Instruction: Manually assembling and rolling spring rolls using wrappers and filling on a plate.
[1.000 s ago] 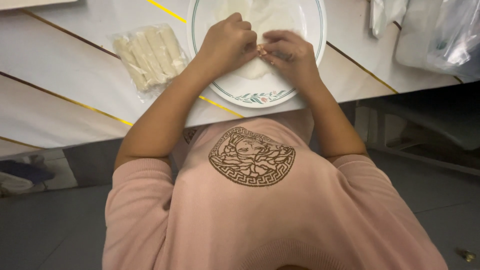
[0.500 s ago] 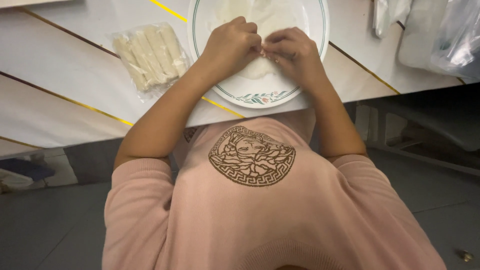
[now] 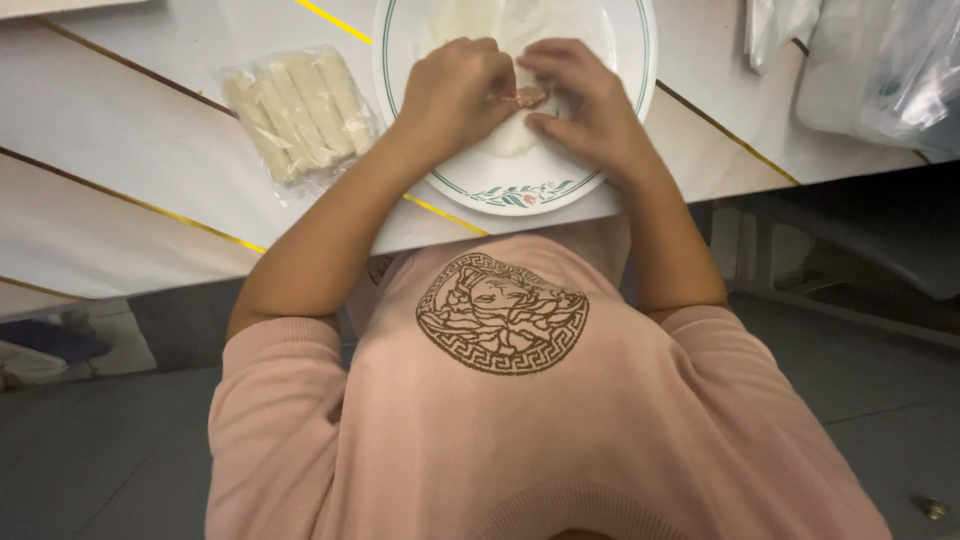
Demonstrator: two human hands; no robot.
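The white desk (image 3: 150, 150) with thin gold lines carries a patterned plate (image 3: 520, 190), a clear packet of pale rolls (image 3: 300, 115) and plastic bags (image 3: 880, 70).
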